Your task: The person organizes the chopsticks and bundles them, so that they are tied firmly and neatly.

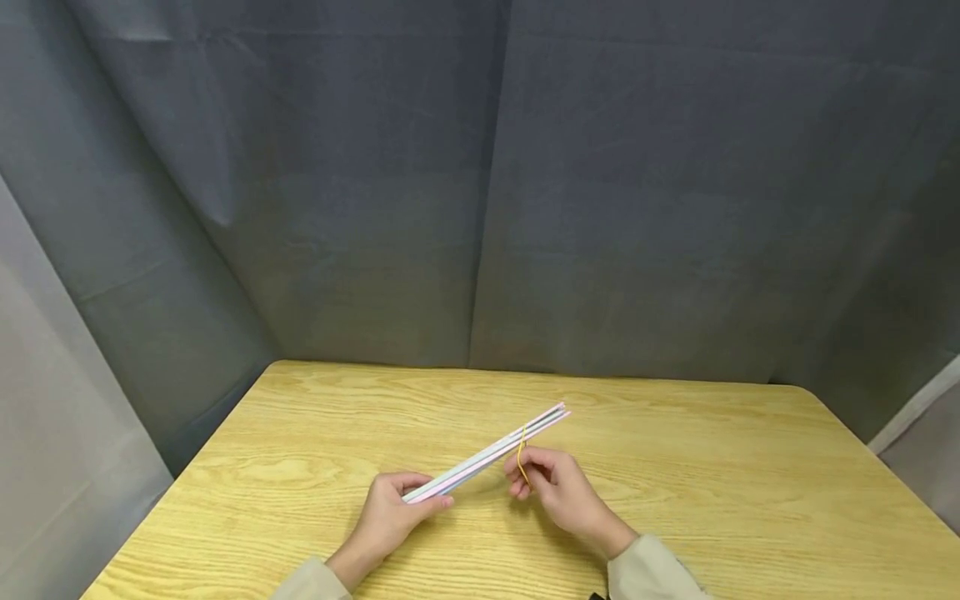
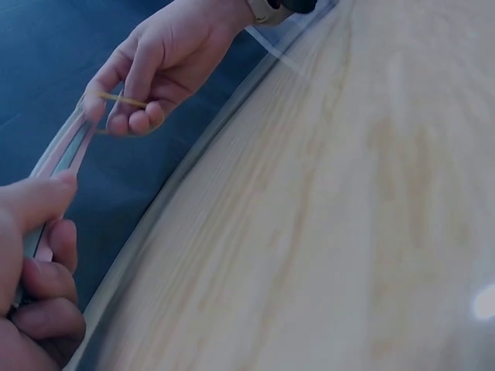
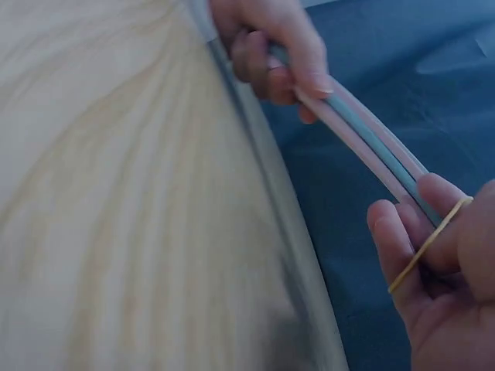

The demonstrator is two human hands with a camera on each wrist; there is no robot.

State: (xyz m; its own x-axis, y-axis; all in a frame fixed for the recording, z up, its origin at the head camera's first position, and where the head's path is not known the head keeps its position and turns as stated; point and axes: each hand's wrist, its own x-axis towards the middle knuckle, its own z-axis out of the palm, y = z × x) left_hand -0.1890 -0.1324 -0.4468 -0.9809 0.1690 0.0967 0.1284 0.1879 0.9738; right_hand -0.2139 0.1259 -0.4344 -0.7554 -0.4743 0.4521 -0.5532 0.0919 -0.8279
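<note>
A bundle of slim pastel straws [image 1: 489,456], pink, white and blue, slants up to the right over the table. My left hand [image 1: 388,510] grips its lower end, the thumb lying along the straws. Close to the upper end, my right hand [image 1: 562,492] holds a yellow rubber band [image 1: 520,464] with curled fingers. One end of the band reaches the straws there. In the right wrist view the rubber band [image 3: 427,247] stretches across the right fingers, which overlap the far ends of the straws [image 3: 371,139].
A wood-grain table [image 1: 750,467] spreads beneath both hands. Behind it hangs a dark grey curtain [image 1: 480,208], with pale panels at the left [image 1: 60,417] and right edges. A small black object [image 1: 597,596] shows by the right sleeve [image 1: 652,571].
</note>
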